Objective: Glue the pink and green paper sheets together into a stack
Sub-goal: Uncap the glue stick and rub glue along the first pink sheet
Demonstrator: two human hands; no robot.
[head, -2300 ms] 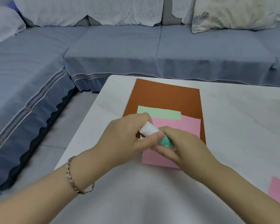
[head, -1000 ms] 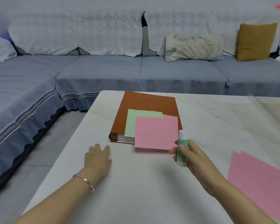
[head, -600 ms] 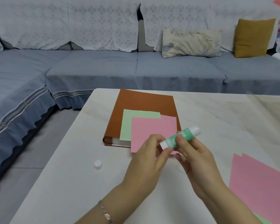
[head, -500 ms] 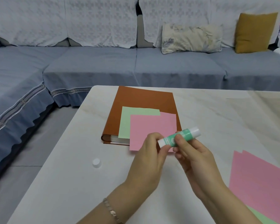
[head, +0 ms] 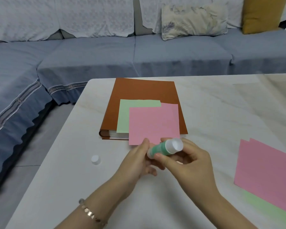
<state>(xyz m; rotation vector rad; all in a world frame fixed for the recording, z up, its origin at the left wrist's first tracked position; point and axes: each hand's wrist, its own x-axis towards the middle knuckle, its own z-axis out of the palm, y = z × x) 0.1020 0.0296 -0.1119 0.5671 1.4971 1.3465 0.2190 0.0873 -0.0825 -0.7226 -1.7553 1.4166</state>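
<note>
A pink sheet point(head: 153, 124) lies askew over a green sheet point(head: 125, 116) on a brown binder point(head: 144, 90). Just in front of them both my hands hold a green-and-white glue stick point(head: 164, 148), its open white end turned up toward me. My right hand point(head: 186, 161) grips the barrel. My left hand point(head: 137, 161) pinches its lower end with thumb and fingers. The stick's white cap point(head: 95, 159) stands alone on the table to the left.
Spare pink sheets point(head: 267, 172) over a green sheet point(head: 271, 210) lie at the table's point(head: 56, 187) right edge. A blue sofa point(head: 97, 55) wraps the far and left sides, with cushions point(head: 195, 20) on it.
The cap came off and now stands on the table at left. The glue stick has tilted so its open end faces me, both hands staying on it.
</note>
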